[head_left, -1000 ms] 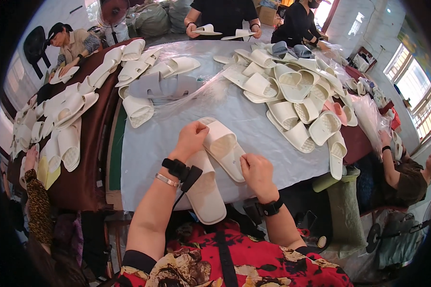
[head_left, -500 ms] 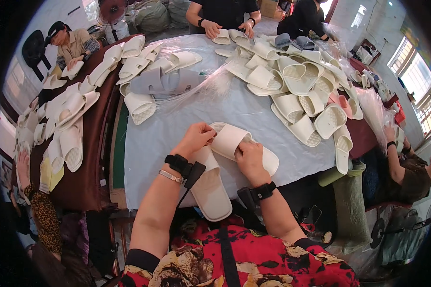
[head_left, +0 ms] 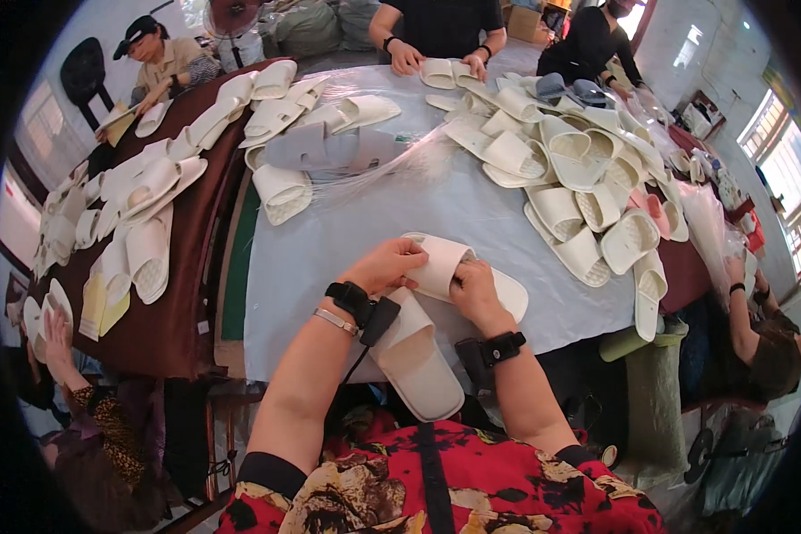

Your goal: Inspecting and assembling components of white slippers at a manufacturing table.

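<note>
Near the table's front edge I hold a cream slipper (head_left: 441, 260) lying toe to the left. The closed fingers of my left hand (head_left: 390, 265) pinch the left edge of its strap. My right hand (head_left: 477, 292) is closed at the strap's right-hand opening, its fingertips partly hidden inside. Below my left hand, a second cream slipper (head_left: 423, 369) hangs over the table edge, its upper end close to my left fingers. Both wrists carry black strapped devices.
A pale blue-grey sheet (head_left: 356, 214) covers the table. Cream slippers (head_left: 565, 236) are heaped at the right; grey slippers (head_left: 329, 151) in clear plastic lie at the back left. A brown table (head_left: 178, 303) at left bears more slippers. Several co-workers sit or stand around.
The whole view has shifted slightly, moving the tables rightward. My hands keep nearly the same grip on the slipper. At lower left, a co-worker's hand now has cream slippers beside it.
</note>
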Tool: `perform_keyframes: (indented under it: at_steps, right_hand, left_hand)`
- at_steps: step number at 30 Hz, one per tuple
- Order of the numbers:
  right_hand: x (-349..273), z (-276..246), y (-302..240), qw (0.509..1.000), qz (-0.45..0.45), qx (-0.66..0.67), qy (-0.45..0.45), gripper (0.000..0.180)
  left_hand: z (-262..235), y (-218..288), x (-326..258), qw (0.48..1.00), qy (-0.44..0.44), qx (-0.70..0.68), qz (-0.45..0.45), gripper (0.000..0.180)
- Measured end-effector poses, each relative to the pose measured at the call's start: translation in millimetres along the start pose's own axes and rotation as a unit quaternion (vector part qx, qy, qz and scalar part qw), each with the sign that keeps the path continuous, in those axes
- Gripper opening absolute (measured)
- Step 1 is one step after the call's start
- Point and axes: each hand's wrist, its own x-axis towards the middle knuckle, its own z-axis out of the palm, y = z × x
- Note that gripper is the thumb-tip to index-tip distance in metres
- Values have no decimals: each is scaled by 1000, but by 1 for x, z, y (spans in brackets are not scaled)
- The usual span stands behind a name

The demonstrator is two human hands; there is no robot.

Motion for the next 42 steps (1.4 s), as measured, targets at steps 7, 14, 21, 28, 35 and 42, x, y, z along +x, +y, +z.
perform_keyframes:
  at_steps: [7,14,21,28,35,42]
  right_hand:
    - [0,2,3,998,-28,45,20,10]
    - [-3,-26,-15,996,-9,89,-7,14]
    - [8,-46,-62,992,-84,78,50,15]
    - [19,-6,-60,973,-167,150,-56,6]
    - [14,-10,-64,981,-121,150,-29,7]
    - [13,-12,-65,975,-142,171,20,6]
  left_hand:
    - [-13,-13,0,994,91,-62,24,19]
    - [-35,-3,-39,973,165,-102,122,18]
    - [2,-9,-62,965,104,29,238,13]
    - [7,-22,-61,963,112,0,247,13]
    - [3,-33,-59,954,163,-69,241,13]
    - [5,-46,-69,947,201,-31,248,14]
